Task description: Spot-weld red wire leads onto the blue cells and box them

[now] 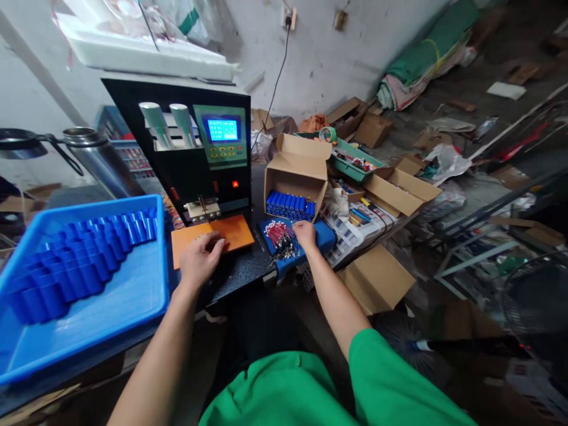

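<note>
My left hand (pixel 199 260) rests with curled fingers on the front edge of an orange board (pixel 233 232) under the spot welder's electrodes (pixel 203 207); what it pinches, if anything, is hidden. My right hand (pixel 305 234) reaches into a pile of red and black wire leads (pixel 280 236) lying on a blue tray (pixel 323 236), fingers closed down on them. Behind that tray an open cardboard box (pixel 302 163) holds a row of blue battery cells (pixel 290 206).
A large blue tray (pixel 115 296) with rows of blue cells (pixel 80 260) sits at left. The black welder (pixel 186 171) has a lit screen (pixel 222 129). More boxes (pixel 402 189), a green tray (pixel 355 168) and floor clutter lie to the right.
</note>
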### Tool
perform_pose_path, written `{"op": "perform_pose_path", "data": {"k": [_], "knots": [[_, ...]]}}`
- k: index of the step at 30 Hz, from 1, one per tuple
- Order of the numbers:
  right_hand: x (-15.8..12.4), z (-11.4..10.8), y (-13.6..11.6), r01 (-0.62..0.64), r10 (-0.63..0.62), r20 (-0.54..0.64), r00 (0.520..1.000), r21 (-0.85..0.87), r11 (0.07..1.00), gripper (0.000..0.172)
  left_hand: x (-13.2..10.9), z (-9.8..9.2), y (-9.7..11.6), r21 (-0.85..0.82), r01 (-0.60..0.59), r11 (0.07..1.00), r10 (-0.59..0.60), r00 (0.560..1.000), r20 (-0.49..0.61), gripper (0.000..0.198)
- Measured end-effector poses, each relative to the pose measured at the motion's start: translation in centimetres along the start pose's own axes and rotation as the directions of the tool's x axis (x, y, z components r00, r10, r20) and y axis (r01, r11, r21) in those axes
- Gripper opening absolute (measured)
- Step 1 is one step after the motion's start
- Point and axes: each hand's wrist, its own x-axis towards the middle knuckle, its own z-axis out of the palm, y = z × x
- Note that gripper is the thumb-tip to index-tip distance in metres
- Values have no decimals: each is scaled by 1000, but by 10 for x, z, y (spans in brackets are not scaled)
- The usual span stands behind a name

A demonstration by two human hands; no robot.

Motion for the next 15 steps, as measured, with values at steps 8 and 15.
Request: {"op": "perform_pose_path", "data": {"k": [8,15], "knots": [[-4,-13,13,-130,132,53,990,703,699,21,1,1,-1,6,0,1000,0,1000,-7,40],[-4,-18,8,-46,266,-96,959,876,480,29,2,1,-4,-55,-4,998,4,1000,-7,44]]}}
